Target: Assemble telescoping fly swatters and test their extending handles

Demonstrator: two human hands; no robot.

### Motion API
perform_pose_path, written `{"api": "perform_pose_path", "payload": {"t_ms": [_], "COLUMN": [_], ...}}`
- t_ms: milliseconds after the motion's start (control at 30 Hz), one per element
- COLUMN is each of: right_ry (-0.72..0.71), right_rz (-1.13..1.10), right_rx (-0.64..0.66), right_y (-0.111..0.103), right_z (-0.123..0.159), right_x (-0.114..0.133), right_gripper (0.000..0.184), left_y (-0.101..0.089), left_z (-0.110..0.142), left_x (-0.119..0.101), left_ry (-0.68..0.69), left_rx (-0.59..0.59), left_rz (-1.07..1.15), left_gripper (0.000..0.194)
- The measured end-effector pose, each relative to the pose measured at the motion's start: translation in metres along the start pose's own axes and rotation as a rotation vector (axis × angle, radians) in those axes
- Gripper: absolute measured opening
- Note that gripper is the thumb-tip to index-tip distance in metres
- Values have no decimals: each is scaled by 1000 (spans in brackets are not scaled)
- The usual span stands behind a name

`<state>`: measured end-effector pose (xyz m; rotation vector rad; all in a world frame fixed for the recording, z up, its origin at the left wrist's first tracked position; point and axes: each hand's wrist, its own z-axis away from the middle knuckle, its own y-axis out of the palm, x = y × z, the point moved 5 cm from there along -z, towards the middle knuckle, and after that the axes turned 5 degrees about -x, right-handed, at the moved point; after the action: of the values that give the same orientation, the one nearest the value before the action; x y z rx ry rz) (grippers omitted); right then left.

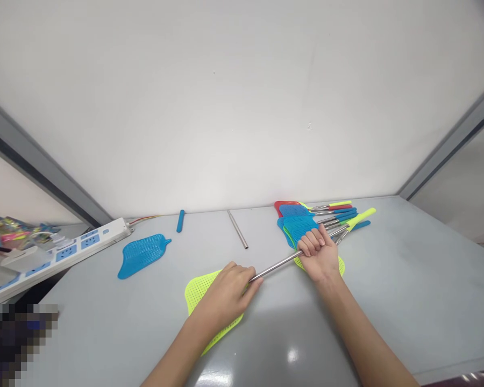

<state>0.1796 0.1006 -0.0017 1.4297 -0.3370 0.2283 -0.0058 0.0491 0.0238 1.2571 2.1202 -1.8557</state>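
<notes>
Yellow-green plastic formed the swatter head (pixel 201 293) that lay toward the near middle of the tabletop (pixel 153 338), partly covered by the left hand (pixel 228 293). That hand was clamped on the narrow end of the head, where a shiny metal rod (pixel 280 265) ran in under the fingers; the joint itself was hidden. The rod slanted away to the right, and the right hand (pixel 320 255) was wrapped around it in a fist, just beside a pile of swatters (pixel 300 226).

By its look, the yellow-green head was light and thin, bendy across its wide part and likely to twist if squeezed there, so the firmer hold lay at the neck. The rod appeared stiff, smooth and rather slippery, best taken in a full fist. Neither piece seemed heavy; the neck was probably the weakest spot.

Farther left a blue swatter head (pixel 143 255) lay on its own. A blue handle (pixel 180 221) and a loose metal tube (pixel 237 229) lay toward the back, well apart. A power strip (pixel 92 241) ran along the left edge.
</notes>
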Motion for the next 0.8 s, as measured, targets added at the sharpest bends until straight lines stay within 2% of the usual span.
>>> {"api": "perform_pose_path", "payload": {"t_ms": [67,233,467,600,800], "right_ry": [8,39,85,72,23], "right_rz": [-9,-38,-90,-79,-99], "right_rx": [0,7,-19,-71,-107], "right_y": [0,3,3,-5,-10], "right_z": [0,0,1,0,-2], "right_x": [0,-2,-7,-12,-17], "right_gripper": [41,42,42,42,42], "left_y": [1,6,2,3,11], "left_z": [2,2,-1,-2,-1], "left_x": [0,0,-2,-2,-7], "left_ry": [1,-46,-59,-19,20], "left_rx": [-11,81,46,47,110], "left_rz": [46,-25,-74,-191,-394], "left_gripper": [25,25,25,27,28]}}
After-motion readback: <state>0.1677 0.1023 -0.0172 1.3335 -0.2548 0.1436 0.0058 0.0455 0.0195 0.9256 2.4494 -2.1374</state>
